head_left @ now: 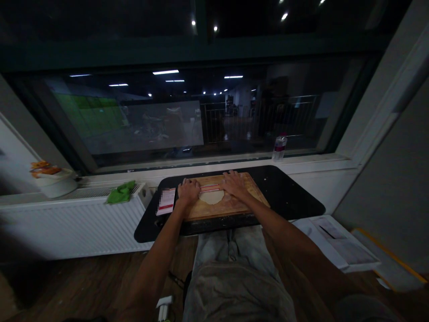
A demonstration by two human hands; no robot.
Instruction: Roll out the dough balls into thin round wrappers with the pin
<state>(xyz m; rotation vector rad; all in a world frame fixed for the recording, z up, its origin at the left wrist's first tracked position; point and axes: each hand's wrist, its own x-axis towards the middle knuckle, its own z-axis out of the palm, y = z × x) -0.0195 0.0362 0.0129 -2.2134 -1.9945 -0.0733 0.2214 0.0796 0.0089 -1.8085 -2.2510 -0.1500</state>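
A flat, roundish sheet of pale dough (212,198) lies on a wooden board (250,203). Across its far part runs a rolling pin (210,188) with reddish stripes along it. My left hand (188,190) is closed over the pin's left end. The other end is under my right hand (233,183), its fingers curled over and pointing toward the window. Both hands hide the pin's ends, and the finger grip is small and dim in the picture.
Under the board is a black tabletop (288,192), with a white and red card or phone (166,201) at its left. A green cloth (121,192) and a white pot (55,182) rest on the radiator (83,228). A bottle (279,147) stands on the sill; a white box (335,241) sits lower right.
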